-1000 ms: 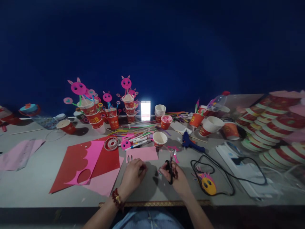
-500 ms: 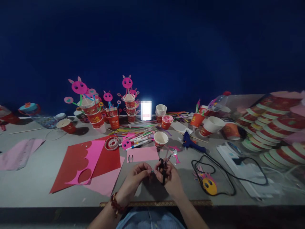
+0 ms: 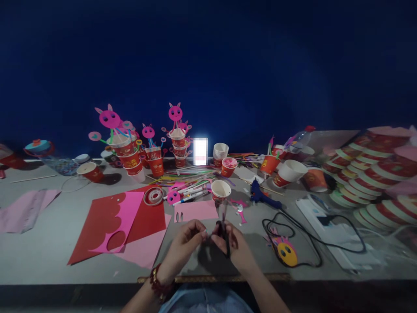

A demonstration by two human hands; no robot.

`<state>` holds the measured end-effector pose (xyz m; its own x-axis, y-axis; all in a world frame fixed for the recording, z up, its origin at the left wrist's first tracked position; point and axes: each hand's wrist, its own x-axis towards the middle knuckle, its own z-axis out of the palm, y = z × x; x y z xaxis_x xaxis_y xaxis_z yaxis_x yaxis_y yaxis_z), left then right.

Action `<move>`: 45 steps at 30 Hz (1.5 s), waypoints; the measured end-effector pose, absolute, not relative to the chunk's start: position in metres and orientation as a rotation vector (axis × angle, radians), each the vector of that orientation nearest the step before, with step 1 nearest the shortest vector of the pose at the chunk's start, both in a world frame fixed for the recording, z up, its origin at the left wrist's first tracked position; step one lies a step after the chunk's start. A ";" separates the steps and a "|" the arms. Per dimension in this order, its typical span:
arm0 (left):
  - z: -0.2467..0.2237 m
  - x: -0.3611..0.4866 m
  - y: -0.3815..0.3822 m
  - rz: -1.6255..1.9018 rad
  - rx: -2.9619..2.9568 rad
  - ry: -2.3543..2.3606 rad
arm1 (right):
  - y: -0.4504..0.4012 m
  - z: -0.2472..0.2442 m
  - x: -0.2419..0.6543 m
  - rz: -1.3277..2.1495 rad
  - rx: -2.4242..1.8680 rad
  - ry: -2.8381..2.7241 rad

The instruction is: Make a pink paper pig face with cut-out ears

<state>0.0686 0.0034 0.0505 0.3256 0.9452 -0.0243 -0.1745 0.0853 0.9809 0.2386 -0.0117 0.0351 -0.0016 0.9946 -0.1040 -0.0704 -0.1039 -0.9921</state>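
My left hand (image 3: 189, 239) is closed in a pinch over the front of the table, with a tiny pale bit at its fingertips, too small to name. Close beside it, my right hand (image 3: 235, 243) is wrapped round a pair of black-handled scissors (image 3: 223, 234), blades pointing away from me. Just beyond both hands lies a pink paper sheet (image 3: 198, 210) with two small dark eye-shaped pieces (image 3: 179, 216) on it. A paper cup (image 3: 220, 190) stands past the scissor tips. Pink paper scraps (image 3: 240, 208) lie to its right.
Red paper (image 3: 87, 226) with a pink cut-out sheet lies left, beside a tape roll (image 3: 153, 196). A blue glue gun (image 3: 260, 193) and its black cord (image 3: 309, 237) lie right, near a yellow paper face (image 3: 287, 254). Stacked cups (image 3: 384, 174) lean far right; pink cup figures (image 3: 123, 152) stand behind.
My hands have drawn slightly apart. The scissors have turned in my right hand and now point more straight ahead, their blades closer together.
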 end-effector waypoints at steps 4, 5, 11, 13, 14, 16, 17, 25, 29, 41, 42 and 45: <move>0.062 0.068 0.004 1.087 1.179 0.814 | -0.029 0.025 0.244 1.598 -1.230 -1.156; 0.063 0.068 0.005 1.093 1.180 0.807 | -0.034 0.022 0.245 1.684 -1.214 -1.175; 0.064 0.067 0.004 1.066 1.198 0.781 | -0.042 0.018 0.245 1.851 -1.186 -1.219; 0.064 0.066 0.004 1.065 1.189 0.775 | -0.041 0.020 0.244 1.859 -1.196 -1.224; 0.064 0.066 0.005 1.065 1.183 0.774 | -0.040 0.021 0.244 1.862 -1.201 -1.225; 0.064 0.066 0.005 1.066 1.177 0.773 | -0.039 0.021 0.244 1.870 -1.206 -1.225; 0.064 0.065 0.006 1.066 1.178 0.774 | -0.038 0.021 0.244 1.875 -1.202 -1.224; 0.064 0.065 0.006 1.061 1.190 0.789 | -0.037 0.020 0.244 1.877 -1.192 -1.256; 0.065 0.066 0.006 1.063 1.188 0.793 | -0.038 0.012 0.243 1.845 -1.213 -1.239; 0.063 0.067 0.006 1.070 1.183 0.791 | -0.037 0.004 0.242 1.814 -1.237 -1.182; 0.063 0.067 0.006 1.069 1.181 0.792 | -0.037 0.002 0.241 1.784 -1.252 -1.138; 0.063 0.067 0.006 1.026 1.224 0.795 | -0.034 0.007 0.240 1.564 -1.262 -1.046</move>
